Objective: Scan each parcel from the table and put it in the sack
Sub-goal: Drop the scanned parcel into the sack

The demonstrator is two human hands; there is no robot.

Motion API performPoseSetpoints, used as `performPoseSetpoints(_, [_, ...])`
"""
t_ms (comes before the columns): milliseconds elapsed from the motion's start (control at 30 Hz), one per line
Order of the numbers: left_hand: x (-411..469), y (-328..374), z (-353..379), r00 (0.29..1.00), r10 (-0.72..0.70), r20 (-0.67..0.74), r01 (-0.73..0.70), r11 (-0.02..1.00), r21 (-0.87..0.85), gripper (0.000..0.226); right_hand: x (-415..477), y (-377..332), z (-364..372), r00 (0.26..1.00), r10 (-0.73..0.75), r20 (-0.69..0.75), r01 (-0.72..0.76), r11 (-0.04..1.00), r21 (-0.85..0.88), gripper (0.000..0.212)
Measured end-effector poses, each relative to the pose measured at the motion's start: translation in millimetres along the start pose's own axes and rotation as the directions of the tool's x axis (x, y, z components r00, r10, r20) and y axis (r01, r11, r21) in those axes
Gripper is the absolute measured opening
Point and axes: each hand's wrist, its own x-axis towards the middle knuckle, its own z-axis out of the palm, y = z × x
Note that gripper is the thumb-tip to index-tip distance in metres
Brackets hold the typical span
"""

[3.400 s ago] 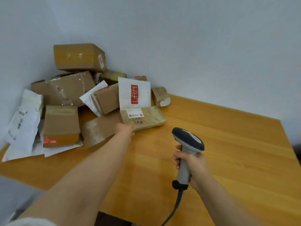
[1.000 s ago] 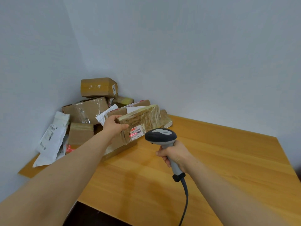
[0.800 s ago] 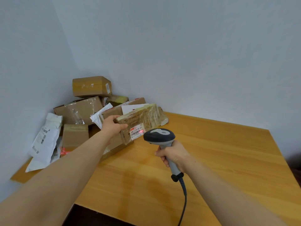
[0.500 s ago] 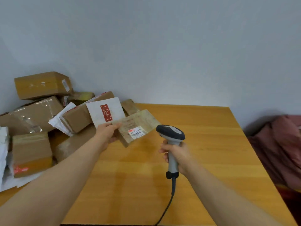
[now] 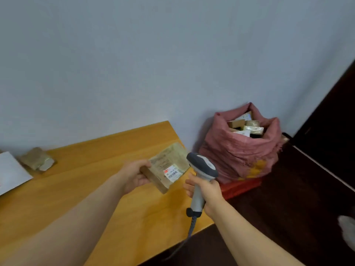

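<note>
Parcel (image 5: 167, 167): flat, brown, taped; white label with a red patch faces up; held above the bench (image 5: 86, 189) near its right edge.
Left grip (image 5: 134, 176): curled round the parcel's left end, thumb on top.
Right grip (image 5: 206, 191): wrapped round the handle of the scanner (image 5: 201, 167), whose grey head sits just beside the parcel's right end; cable (image 5: 192, 225) hangs from the handle base.
Sack (image 5: 240, 154): pink, mouth open, on the floor (image 5: 288, 217) past the bench's right edge, against the wall (image 5: 172, 64); boxes (image 5: 246, 125) inside.
Small taped packet (image 5: 37, 161) and white mailer (image 5: 11, 173): bench's far left.
</note>
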Motion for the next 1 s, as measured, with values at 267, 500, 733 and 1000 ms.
performPoseSetpoints(267, [24.7, -5.0, 216.5, 0.986, 0.027, 0.162, -0.009, 0.994, -0.107, 0.029, 19.1, -83.2, -160.0, 0.993, -0.046, -0.109, 0.055, 0.995, 0.081, 0.010])
performPoseSetpoints(500, [98.4, 11.8, 325.2, 0.991, 0.079, 0.108, -0.082, 0.996, 0.019, 0.014, 64.3, -125.4, -226.7, 0.981, -0.039, -0.193, 0.072, 0.983, 0.167, 0.011])
performPoseSetpoints(733, [211.6, 27.1, 400.5, 0.998, 0.054, 0.029, -0.055, 0.998, 0.033, 0.028, 159.0, -174.1, -259.2, 0.968, 0.001, -0.252, 0.036, 0.989, 0.141, 0.007])
performPoseSetpoints(1000, [317.0, 43.2, 449.2, 0.978, 0.174, 0.116, -0.209, 0.822, 0.529, 0.071, 268.0, -210.7, -265.8, 0.956, 0.063, -0.288, -0.034, 0.994, 0.106, 0.004])
